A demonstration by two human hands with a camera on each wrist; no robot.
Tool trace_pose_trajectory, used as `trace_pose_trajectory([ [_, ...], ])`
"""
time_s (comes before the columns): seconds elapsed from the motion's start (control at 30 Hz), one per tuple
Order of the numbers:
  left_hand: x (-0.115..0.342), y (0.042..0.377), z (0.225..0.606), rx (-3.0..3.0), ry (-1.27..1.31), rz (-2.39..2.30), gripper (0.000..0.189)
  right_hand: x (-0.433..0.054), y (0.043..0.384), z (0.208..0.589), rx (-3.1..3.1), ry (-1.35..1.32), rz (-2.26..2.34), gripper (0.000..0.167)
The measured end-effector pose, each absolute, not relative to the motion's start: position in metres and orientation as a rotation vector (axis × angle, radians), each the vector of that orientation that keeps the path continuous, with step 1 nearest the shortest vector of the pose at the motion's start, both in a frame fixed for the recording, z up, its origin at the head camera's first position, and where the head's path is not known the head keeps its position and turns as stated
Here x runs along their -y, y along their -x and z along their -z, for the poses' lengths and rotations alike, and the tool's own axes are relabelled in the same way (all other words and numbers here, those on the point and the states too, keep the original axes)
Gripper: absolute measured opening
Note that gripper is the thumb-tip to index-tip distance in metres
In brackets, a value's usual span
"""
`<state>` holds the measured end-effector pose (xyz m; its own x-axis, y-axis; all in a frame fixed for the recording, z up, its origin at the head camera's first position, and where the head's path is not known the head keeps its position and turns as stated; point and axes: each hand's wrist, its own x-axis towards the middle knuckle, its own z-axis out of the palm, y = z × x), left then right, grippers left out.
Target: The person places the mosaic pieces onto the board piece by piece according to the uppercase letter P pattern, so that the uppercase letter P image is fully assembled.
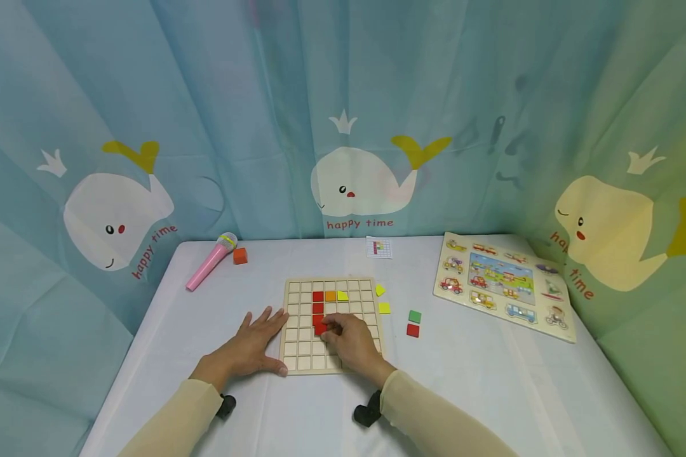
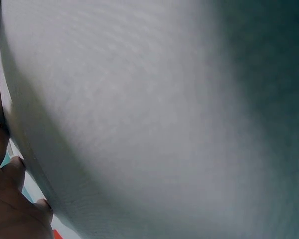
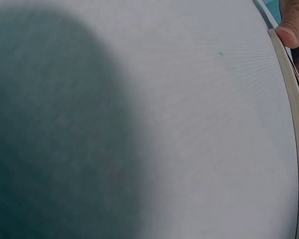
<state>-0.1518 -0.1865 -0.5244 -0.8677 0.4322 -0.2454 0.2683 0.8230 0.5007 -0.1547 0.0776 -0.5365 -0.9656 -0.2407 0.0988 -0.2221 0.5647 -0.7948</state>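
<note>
A square wooden grid board [image 1: 297,349] lies flat on the table. Red tiles [image 1: 318,296] run down one of its columns, with an orange tile [image 1: 330,296] and a clipped yellow tile [image 1: 343,296] beside the top one. Over the column's lower end, my right hand [image 1: 351,343] pinches a red square tile [image 1: 319,330] between thumb and fingers; it overlaps the tile above. My left hand [image 1: 253,346] is spread at the board's left edge, thumb and fingertips touching the rim. In the left wrist view, only some fingers [image 2: 12,172] show at the left border.
Right of the board lie two yellow pieces [image 1: 384,308], a green tile [image 1: 414,317] and a red tile [image 1: 413,331]. A small pattern card [image 1: 379,247] is at the back. A vehicle puzzle [image 1: 509,282] lies right; a pink toy microphone [image 1: 210,263] and orange cube [image 1: 240,256] lie left.
</note>
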Motion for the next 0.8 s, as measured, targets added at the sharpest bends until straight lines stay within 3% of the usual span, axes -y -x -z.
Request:
trace_pose_trajectory([
  [0.8, 0.1877, 0.1506, 0.5236, -2.655, -0.536, -0.664, 0.122, -0.0717, 0.1523, 0.5368, -2.912, 0.477, 1.200, 0.019],
])
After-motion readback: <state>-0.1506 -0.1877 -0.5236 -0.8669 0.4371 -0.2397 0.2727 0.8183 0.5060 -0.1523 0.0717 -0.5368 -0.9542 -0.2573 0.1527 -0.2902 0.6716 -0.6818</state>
